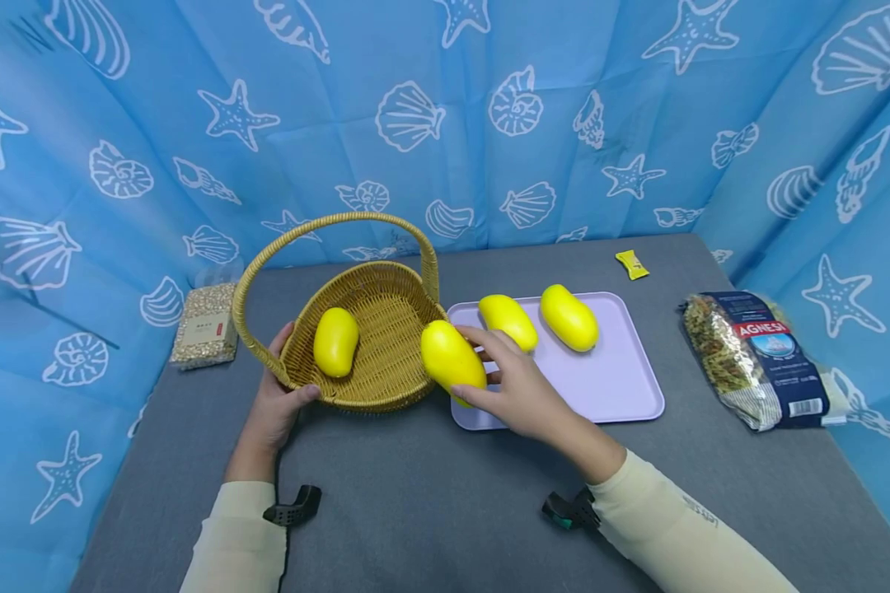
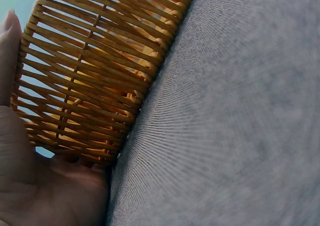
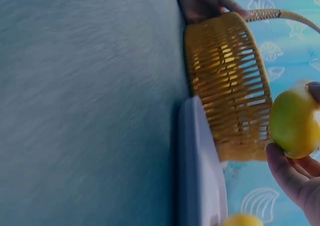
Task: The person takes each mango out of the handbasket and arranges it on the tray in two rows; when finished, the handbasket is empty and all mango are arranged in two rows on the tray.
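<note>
Holding a mango [image 1: 445, 354] off the tabletop [image 1: 415, 486] at the basket's [image 1: 388, 329] four-o'clock rim.
Clamped on that mango with the right hand [image 1: 517, 385]; clasping the basket wall at eight o'clock with the left hand [image 1: 273, 405], with hands apart. With a second mango [image 1: 336, 343] inside the basket at nine o'clock, and a tray [image 1: 601, 379] at the basket's three o'clock, bearing a third mango [image 1: 508, 319] at ten and a fourth mango [image 1: 569, 318] at twelve. With a bag [image 1: 760, 362] at three o'clock from the tray and a packet [image 1: 632, 264] at one.
</note>
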`<state>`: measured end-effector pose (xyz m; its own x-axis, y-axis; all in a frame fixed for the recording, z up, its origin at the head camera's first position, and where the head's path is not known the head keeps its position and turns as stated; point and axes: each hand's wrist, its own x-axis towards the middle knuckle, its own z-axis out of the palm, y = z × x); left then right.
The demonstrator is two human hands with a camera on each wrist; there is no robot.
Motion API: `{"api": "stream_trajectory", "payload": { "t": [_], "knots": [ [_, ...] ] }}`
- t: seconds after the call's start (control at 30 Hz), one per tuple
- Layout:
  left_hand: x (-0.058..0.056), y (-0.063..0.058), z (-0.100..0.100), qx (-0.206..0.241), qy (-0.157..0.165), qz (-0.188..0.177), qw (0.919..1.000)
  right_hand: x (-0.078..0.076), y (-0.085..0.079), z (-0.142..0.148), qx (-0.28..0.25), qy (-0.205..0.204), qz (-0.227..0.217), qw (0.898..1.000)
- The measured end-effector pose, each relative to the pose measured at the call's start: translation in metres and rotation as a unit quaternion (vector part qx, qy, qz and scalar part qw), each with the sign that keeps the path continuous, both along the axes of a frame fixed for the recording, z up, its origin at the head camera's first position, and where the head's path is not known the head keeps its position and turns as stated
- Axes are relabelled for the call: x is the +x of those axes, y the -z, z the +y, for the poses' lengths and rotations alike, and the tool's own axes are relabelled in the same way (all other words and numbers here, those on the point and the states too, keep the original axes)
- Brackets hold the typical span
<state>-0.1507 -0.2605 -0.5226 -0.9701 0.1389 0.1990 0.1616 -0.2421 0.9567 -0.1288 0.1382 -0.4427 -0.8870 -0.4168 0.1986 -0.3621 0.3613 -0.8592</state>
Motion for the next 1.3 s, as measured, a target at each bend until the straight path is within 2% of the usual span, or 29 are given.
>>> {"api": "stream_trajectory", "payload": {
  "t": [0.3, 0.7, 1.3],
  "knots": [
    [0.001, -0.001, 0.001, 0.002, -0.003, 0.0, 1.0, 0.013, 0.008, 0.03, 0.044, 0.026, -0.031, 0.998],
    [0.001, -0.001, 0.001, 0.006, -0.002, -0.002, 1.0, 0.021, 0.018, 0.057, 0.114, 0.066, -0.067, 0.989],
    [0.001, 0.0, 0.001, -0.004, -0.004, -0.001, 1.0, 0.02, 0.028, 0.064, 0.12, 0.085, -0.075, 0.986]
  ]
}}
